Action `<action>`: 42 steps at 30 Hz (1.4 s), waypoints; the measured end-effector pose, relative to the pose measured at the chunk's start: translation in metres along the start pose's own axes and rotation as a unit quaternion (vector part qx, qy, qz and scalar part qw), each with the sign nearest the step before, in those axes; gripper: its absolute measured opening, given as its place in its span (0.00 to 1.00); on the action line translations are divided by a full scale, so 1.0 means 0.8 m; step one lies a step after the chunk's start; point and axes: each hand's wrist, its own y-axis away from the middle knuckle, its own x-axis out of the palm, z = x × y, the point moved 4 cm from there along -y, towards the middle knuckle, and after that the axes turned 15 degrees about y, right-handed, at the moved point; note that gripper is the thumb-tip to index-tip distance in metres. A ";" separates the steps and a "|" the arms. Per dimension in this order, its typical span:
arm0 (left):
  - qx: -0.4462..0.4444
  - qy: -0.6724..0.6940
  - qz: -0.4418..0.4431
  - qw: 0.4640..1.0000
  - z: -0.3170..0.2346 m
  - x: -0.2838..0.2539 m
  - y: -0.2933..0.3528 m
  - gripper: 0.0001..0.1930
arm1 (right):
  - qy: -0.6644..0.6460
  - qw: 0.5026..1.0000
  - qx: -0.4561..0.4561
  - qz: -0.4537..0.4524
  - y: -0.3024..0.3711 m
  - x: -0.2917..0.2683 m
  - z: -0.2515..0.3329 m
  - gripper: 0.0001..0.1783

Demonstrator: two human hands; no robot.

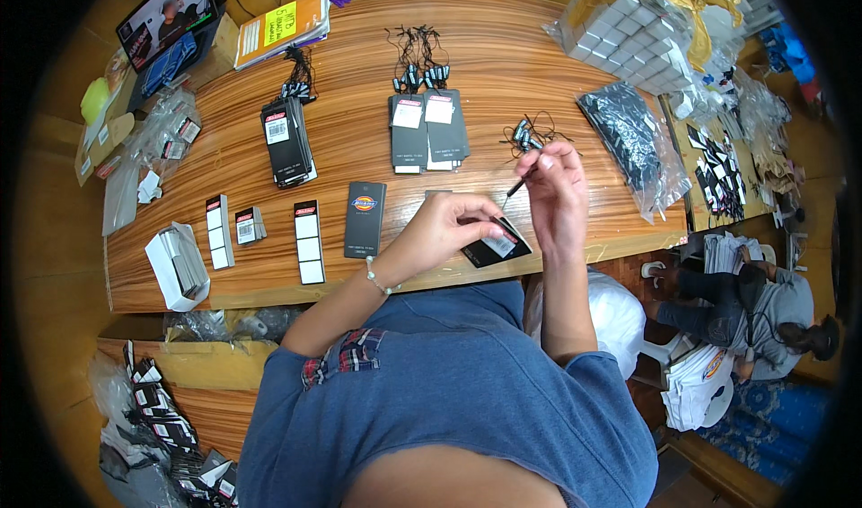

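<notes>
My left hand grips a dark hang tag with a white label on it, tilted at the table's front edge. Close by on the right, my right hand is raised, its fingertips pinching a thin black string near the tag's upper end. Whether the string passes through the tag is too small to tell. Just beyond that hand lies a loose bunch of black strings with small silvery pieces. A single dark tag lies flat to the left of my left wrist.
Stacked tags with strings stand at the back middle, another stack left of them. Label strips and a white box of tags lie left. A plastic bag and wrapped small boxes occupy the right. Another person works at far right.
</notes>
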 end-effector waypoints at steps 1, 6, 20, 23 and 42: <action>0.007 -0.002 0.003 1.000 0.004 -0.003 0.004 0.07 | -0.018 1.000 0.002 -0.015 -0.005 -0.005 0.002 0.06; -0.023 -0.010 0.001 1.000 0.014 -0.014 0.021 0.08 | -0.039 0.996 -0.028 -0.068 -0.033 -0.032 0.028 0.05; 0.172 0.003 -0.208 0.963 -0.049 -0.047 0.019 0.07 | 0.282 0.956 -0.065 0.049 0.028 0.065 0.026 0.05; 0.180 -0.015 -0.211 0.961 -0.054 -0.047 0.019 0.08 | 0.381 0.918 -0.101 0.038 0.031 0.072 0.017 0.04; 0.238 -0.063 -0.220 0.944 -0.056 -0.043 0.016 0.05 | 0.405 0.907 -0.114 0.034 0.019 0.083 0.007 0.13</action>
